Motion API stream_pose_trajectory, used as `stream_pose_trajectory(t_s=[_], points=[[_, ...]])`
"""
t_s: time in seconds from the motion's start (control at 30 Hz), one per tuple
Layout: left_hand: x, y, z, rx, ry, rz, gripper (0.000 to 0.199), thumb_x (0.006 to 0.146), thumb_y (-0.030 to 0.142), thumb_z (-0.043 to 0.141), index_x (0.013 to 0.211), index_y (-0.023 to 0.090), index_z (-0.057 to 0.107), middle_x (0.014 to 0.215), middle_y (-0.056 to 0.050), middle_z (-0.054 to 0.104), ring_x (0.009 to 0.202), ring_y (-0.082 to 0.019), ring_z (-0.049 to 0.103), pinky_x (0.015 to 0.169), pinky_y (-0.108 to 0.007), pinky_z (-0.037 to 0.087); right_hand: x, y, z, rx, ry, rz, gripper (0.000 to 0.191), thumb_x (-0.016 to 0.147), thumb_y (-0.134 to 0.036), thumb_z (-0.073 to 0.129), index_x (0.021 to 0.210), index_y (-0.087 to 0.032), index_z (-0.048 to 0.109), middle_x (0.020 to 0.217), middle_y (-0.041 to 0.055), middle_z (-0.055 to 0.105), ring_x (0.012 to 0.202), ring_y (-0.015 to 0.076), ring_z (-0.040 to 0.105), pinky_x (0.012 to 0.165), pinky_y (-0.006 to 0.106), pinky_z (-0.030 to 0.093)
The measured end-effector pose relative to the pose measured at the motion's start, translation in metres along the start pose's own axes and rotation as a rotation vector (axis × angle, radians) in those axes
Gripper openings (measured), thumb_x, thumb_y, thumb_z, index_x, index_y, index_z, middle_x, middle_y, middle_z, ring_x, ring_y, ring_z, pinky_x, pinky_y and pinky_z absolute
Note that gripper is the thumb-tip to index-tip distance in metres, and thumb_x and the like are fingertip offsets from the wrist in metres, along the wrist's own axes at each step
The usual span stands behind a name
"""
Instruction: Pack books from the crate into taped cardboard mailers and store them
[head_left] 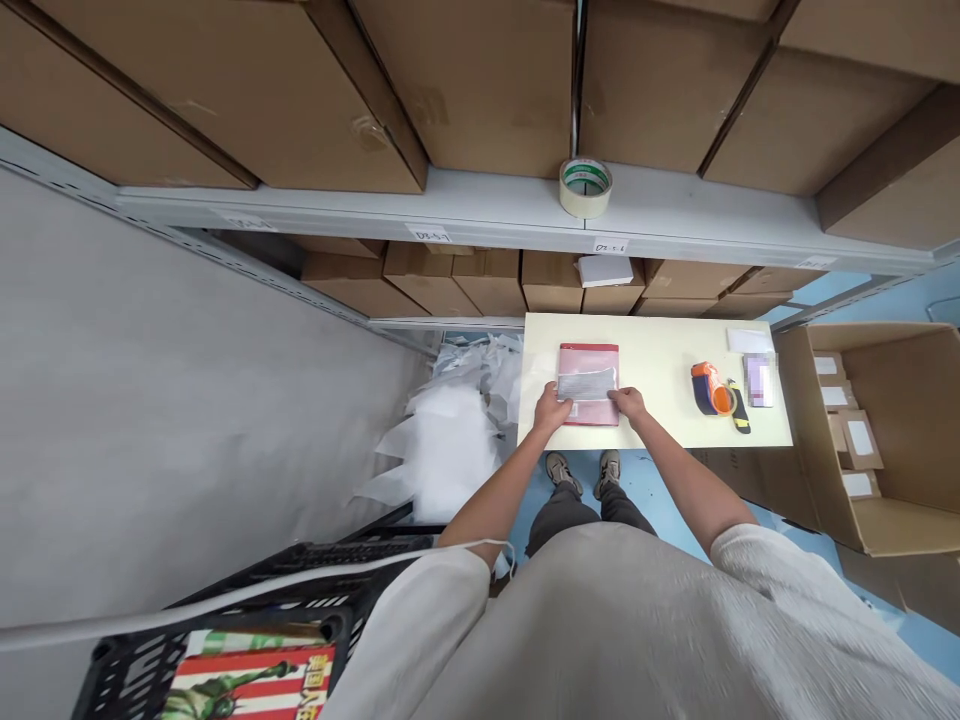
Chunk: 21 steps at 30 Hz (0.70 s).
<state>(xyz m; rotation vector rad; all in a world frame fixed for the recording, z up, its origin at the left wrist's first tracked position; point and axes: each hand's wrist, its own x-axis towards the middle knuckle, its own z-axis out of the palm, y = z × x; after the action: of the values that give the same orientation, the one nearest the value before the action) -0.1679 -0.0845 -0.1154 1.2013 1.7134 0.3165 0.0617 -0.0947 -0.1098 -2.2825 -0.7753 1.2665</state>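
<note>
On the cream tabletop (660,345) lies a flat pinkish-red pouch (592,412) with a darker red strip along its far edge. Across its middle rests a grey flat packet (586,384) with a shiny, see-through look; what it contains I cannot make out. My left hand (551,408) pinches the packet's left end, thumb on top. At the other end, my right hand (628,402) has its fingers closed on the packet's right edge. Both hands sit at the sides of the pouch, and their undersides are hidden.
Right on the table are an orange and dark-blue tape dispenser (709,390), a yellow-black cutter (739,410) and a phone-like item (758,380). Beyond stands an open carton (900,520) with small boxes. A tape roll (585,188) sits on the shelf. White sheets (454,450) lie left.
</note>
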Motion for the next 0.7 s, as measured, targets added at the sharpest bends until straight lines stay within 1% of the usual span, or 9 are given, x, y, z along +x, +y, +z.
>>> stream_pose_trajectory(t_s=[0.1,0.17,0.23,0.37,0.43,0.5,0.53,0.6,0.7], points=[[0.001,0.008,0.012,-0.026,-0.043,0.012,0.07,0.087,0.026,0.074,0.154,0.024,0.051,0.145,-0.013,0.071,0.131,-0.028,0.07,0.109,-0.037,0.052,-0.001,-0.004,-0.019,0.066,-0.012,-0.017,0.026,0.07,-0.04,0.076,0.079,-0.024,0.058,0.067,-0.0004,0.065,0.068,0.0177,0.061,0.062,0.027,0.047],[0.002,0.017,0.027,-0.066,-0.091,0.038,0.075,0.086,0.027,0.077,0.156,0.023,0.05,0.149,-0.014,0.069,0.135,-0.029,0.068,0.112,-0.038,0.052,-0.001,-0.006,-0.04,0.101,-0.003,-0.038,0.027,0.068,-0.039,0.077,0.079,-0.024,0.057,0.067,-0.0016,0.063,0.067,0.0168,0.06,0.061,0.027,0.046],[0.001,0.027,0.047,-0.126,-0.153,0.075,0.08,0.085,0.026,0.079,0.159,0.021,0.049,0.152,-0.016,0.067,0.139,-0.03,0.066,0.115,-0.039,0.051,0.0,-0.008,-0.066,0.118,0.031,-0.069,0.029,0.066,-0.038,0.078,0.08,-0.024,0.057,0.068,-0.0026,0.062,0.067,0.0163,0.059,0.061,0.026,0.045],[-0.003,0.05,0.095,-0.266,-0.297,0.132,0.089,0.08,0.026,0.084,0.162,0.02,0.049,0.159,-0.019,0.06,0.147,-0.035,0.059,0.119,-0.043,0.049,0.003,-0.009,-0.12,0.077,0.146,-0.097,0.033,0.064,-0.041,0.08,0.08,-0.024,0.056,0.07,-0.0042,0.061,0.069,0.0167,0.058,0.063,0.027,0.045],[-0.006,0.061,0.116,-0.311,-0.357,0.154,0.086,0.079,0.025,0.084,0.159,0.021,0.053,0.163,-0.019,0.057,0.15,-0.036,0.055,0.12,-0.044,0.048,0.004,-0.008,-0.143,0.05,0.18,-0.108,0.033,0.064,-0.041,0.08,0.079,-0.025,0.056,0.07,-0.0039,0.061,0.07,0.0174,0.059,0.065,0.028,0.045],[-0.01,0.07,0.129,-0.319,-0.355,0.193,0.075,0.079,0.022,0.083,0.15,0.02,0.061,0.164,-0.018,0.055,0.151,-0.035,0.055,0.122,-0.044,0.047,0.002,-0.008,-0.159,0.023,0.197,-0.136,0.031,0.065,-0.04,0.079,0.079,-0.025,0.055,0.071,-0.0034,0.061,0.07,0.0179,0.059,0.067,0.029,0.045],[-0.011,0.074,0.132,-0.315,-0.329,0.214,0.067,0.08,0.021,0.081,0.145,0.019,0.065,0.162,-0.017,0.057,0.149,-0.034,0.057,0.122,-0.044,0.047,0.001,-0.008,-0.164,0.006,0.2,-0.157,0.031,0.065,-0.039,0.078,0.079,-0.025,0.054,0.072,-0.0032,0.061,0.071,0.0181,0.059,0.068,0.03,0.045],[-0.014,0.079,0.131,-0.321,-0.261,0.239,0.051,0.083,0.02,0.077,0.133,0.018,0.07,0.155,-0.016,0.062,0.138,-0.031,0.065,0.119,-0.044,0.05,-0.005,-0.009,-0.166,-0.027,0.191,-0.215,0.031,0.066,-0.039,0.078,0.079,-0.026,0.053,0.073,-0.0029,0.061,0.072,0.0187,0.059,0.07,0.031,0.046],[-0.019,0.08,0.114,-0.395,-0.196,0.219,0.03,0.09,0.023,0.07,0.119,0.019,0.073,0.131,-0.013,0.074,0.115,-0.025,0.075,0.108,-0.043,0.057,-0.016,-0.013,-0.15,-0.039,0.123,-0.326,0.036,0.068,-0.047,0.079,0.082,-0.026,0.053,0.076,-0.0026,0.062,0.074,0.0198,0.06,0.073,0.032,0.048]])
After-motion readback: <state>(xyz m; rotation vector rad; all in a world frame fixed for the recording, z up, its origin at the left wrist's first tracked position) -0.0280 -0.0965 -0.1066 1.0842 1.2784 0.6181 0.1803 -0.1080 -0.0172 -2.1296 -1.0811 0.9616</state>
